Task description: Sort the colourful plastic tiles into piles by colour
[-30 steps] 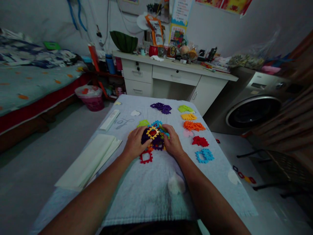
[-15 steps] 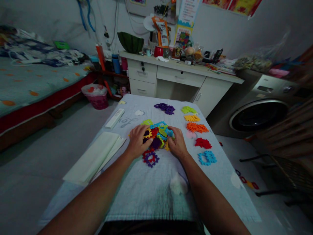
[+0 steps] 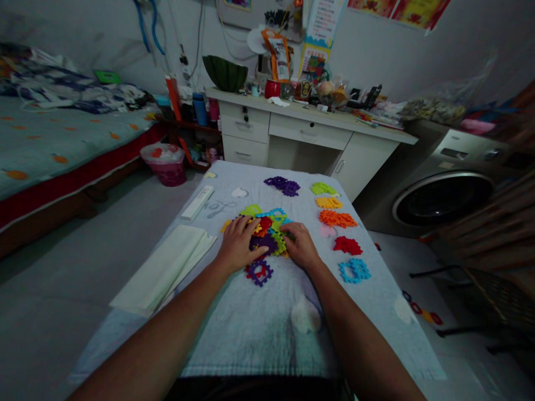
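Note:
A mixed pile of toothed, interlocking plastic pieces (image 3: 264, 243) lies on the cloth-covered table between both hands. My left hand (image 3: 238, 244) rests on the pile's left side with fingers spread and thumb out. At the right edge, my right hand (image 3: 301, 244) has its fingers bent towards the thumb around a lime-green interlocking piece (image 3: 278, 243), whose far part its fingertips partly hide. A purple square piece (image 3: 259, 273) lies over red at the near side. Sorted groups lie apart: purple (image 3: 282, 185), green (image 3: 323, 188), yellow (image 3: 328, 203), orange (image 3: 337, 218), red (image 3: 348, 245) and blue (image 3: 355, 270).
Folded pale cloth (image 3: 163, 270) and a white narrow box (image 3: 198, 203) lie along the table's left side. Beyond stands a cluttered desk (image 3: 309, 131), with a washing machine (image 3: 443, 178) to its right. A pink bin (image 3: 164, 165) stands on the floor at left.
My right hand's fingers have curled inward at the pile's right edge. My left hand has flattened, its thumb stretching out, and pieces under both hands have shifted slightly.

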### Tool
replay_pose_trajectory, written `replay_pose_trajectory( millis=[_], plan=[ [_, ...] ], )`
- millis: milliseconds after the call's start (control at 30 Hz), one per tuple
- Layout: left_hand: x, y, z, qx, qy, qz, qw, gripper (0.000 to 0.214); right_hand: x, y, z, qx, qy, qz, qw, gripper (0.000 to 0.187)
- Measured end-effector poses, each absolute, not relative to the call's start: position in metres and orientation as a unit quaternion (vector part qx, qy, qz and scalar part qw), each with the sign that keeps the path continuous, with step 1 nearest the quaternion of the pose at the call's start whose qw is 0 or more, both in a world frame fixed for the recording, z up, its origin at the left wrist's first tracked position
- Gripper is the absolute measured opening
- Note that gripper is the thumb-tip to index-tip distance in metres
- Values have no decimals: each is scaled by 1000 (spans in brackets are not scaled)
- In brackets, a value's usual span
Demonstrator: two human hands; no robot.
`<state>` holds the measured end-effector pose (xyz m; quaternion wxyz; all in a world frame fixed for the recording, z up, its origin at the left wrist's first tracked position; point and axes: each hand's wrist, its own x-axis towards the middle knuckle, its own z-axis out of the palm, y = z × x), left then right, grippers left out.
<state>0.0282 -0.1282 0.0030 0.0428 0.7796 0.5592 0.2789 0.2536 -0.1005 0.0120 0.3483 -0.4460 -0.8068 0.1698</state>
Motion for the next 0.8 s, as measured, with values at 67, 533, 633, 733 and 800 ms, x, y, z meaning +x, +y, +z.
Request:
replay_pose_trajectory(
  millis=[67,533,633,733,800],
  plan=[
    [29,-126,5,774,562,290,47,72,256,-101,15,-448,-796,163,374,17],
    [27,-114,3,726,572,378,51,53,269,-91,8,-552,-646,197,489,28],
    [24,-120,6,761,557,330,46,77,271,-91,7,-563,-632,205,491,29],
    [19,-132,12,802,534,257,76,111,272,-90,7,-572,-621,211,493,29],
    [18,-141,17,820,522,205,115,124,273,-90,7,-575,-617,213,493,29]
  ],
)
